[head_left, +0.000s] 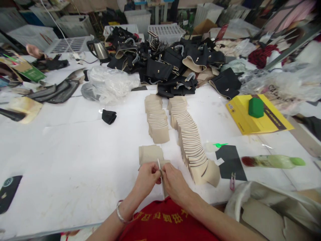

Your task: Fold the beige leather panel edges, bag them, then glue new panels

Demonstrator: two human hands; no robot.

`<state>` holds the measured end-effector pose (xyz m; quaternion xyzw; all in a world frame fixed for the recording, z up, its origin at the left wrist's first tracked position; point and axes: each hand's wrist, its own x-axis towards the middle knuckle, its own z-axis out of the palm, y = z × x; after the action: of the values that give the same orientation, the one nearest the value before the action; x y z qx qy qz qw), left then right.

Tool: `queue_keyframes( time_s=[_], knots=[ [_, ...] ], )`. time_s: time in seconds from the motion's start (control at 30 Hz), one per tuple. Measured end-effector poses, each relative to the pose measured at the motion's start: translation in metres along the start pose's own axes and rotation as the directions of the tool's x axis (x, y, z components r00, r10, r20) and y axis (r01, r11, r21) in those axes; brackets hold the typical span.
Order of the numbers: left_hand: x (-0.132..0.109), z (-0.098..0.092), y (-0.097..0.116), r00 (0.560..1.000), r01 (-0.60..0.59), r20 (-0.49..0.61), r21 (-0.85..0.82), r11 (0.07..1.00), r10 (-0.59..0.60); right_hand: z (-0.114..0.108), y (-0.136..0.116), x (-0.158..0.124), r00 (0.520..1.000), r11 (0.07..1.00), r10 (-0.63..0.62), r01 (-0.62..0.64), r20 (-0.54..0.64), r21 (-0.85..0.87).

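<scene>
My left hand and my right hand meet at the near edge of the white table. Both pinch a thin beige piece held on edge between the fingertips. Just beyond my hands lies a small pile of beige pieces. Two long rows of overlapping beige pieces run away from me, the left row shorter, the right row curving down to my right hand's side. A silver bracelet sits on my left wrist.
A heap of black bags fills the far middle, with a kettle and crumpled plastic to its left. On the right lie a yellow box, a green bottle, a black sheet and a bag of beige pieces. A phone lies near left.
</scene>
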<state>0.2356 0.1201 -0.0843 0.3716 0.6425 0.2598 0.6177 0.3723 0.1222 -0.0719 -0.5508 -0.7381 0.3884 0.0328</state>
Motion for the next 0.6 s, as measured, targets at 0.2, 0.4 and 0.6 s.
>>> queue_keyframes(
  time_s=[0.2,0.4,0.6],
  knots=[
    [0.008,-0.011,0.015,0.997,-0.077,-0.019,0.116,0.990,0.080,0.003,-0.012,0.010,0.987,0.994,0.112,-0.110,-0.114,0.025],
    [0.012,-0.024,0.032,0.990,-0.044,0.137,0.069,0.997,0.034,-0.001,-0.011,0.013,0.980,0.990,0.122,-0.109,-0.158,0.084],
    [0.005,-0.040,0.055,0.954,-0.090,0.294,0.111,0.990,0.054,-0.047,-0.004,0.007,0.946,0.957,-0.237,0.266,-0.223,0.114]
  ],
)
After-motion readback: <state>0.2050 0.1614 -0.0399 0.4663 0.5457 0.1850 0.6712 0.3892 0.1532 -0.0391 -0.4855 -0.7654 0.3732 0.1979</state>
